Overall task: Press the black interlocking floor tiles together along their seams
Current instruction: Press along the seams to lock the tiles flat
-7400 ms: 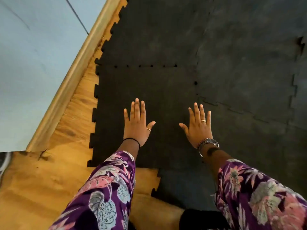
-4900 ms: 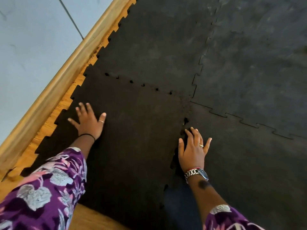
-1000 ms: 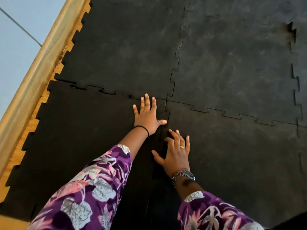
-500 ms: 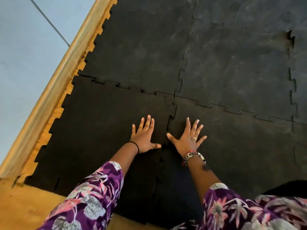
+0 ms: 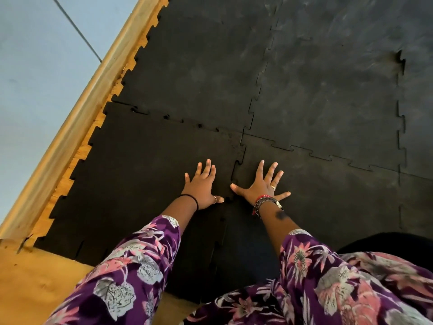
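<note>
Both hands lie flat and wide open on the black interlocking rubber floor tiles [image 5: 178, 73], palms down, fingers spread, gripping nothing. The left hand [image 5: 203, 186] rests on the near-left tile [image 5: 140, 165], just to the left of the toothed seam [image 5: 235, 170] that runs toward the person; its thumb points right and reaches almost to that seam. The right hand [image 5: 261, 186] is planted on the near-right tile [image 5: 328, 195], just across the same seam, thumb stretched left so that the two thumbs nearly meet over the joint. A thin black band [image 5: 191, 200] circles the left wrist, and there is a ring on that thumb. The right wrist carries a metal-link watch [image 5: 266, 204] with a red bead bracelet beside it, and a gold ring shows on one finger. Both arms come out of purple sleeves with a pink and white flower print [image 5: 131, 273].

Beyond the fingertips four tiles meet at a corner [image 5: 243, 134]. The seam running left from that corner shows small dark gaps between its teeth, while the seams to the right look closed and flush. Along the left side the tiles' jigsaw edge lies on a light wooden floor [image 5: 35, 285], close beside a pale wooden skirting board [image 5: 77, 118] at the foot of a grey-blue wall [image 5: 30, 78]. Near the top right, one tile tab [image 5: 401, 57] stands up slightly from the surface.
</note>
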